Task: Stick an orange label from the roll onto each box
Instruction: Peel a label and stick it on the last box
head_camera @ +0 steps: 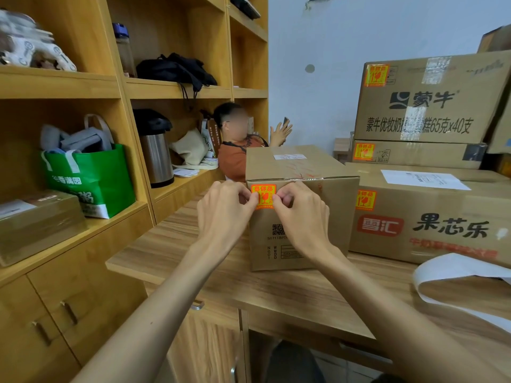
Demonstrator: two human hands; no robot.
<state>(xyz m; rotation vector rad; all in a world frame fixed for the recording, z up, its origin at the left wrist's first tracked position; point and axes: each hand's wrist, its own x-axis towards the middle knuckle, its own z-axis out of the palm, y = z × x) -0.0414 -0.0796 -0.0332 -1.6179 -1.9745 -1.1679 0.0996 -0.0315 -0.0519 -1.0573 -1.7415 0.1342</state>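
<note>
A small cardboard box [304,230] stands on the wooden table [276,297] in front of me. An orange label [264,196] lies against the upper left of its front face. My left hand [224,208] pinches the label's left edge with curled fingers. At the label's right edge my right hand [301,211] pinches it the same way. To the right, a long box [431,219] bears an orange label [365,200]. Two stacked boxes behind it, the upper [431,106] and the lower [414,154], each carry one too. A white strip of label backing [453,269] curls on the table at right.
A wooden shelf unit [83,87] fills the left side, holding a green bag [91,178], a steel flask [156,158] and a wrapped parcel [38,222]. A seated person [235,158] is behind the small box. Cabinet doors sit under the table.
</note>
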